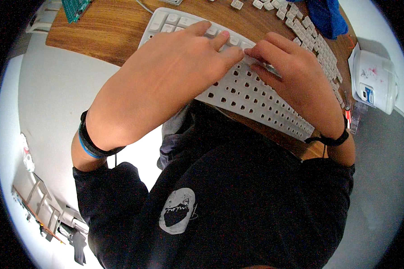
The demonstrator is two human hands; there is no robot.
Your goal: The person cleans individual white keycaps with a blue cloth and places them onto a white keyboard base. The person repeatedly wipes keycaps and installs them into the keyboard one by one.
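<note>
A white keyboard [231, 96] lies at a slant on the wooden table's near edge. Keycaps [188, 21] sit in its far left part, while rows of bare square holes with dark centres fill much of the rest. Across the far rows rests my left hand [191, 54], fingers stretched and apart, its fingertips on or just over the seated keycaps. My right hand [292, 62] bends over the keyboard from the right. Its fingertips are close to my left thumb at the far row, its thumb separate, and no held object shows between them.
Many loose white keycaps [323, 56] lie along the table's far right side, beside a blue cloth [325, 18]. A red-handled tool [347, 110] lies at the right edge, near a white appliance [375, 80]. A green piece [74, 9] is at the far left.
</note>
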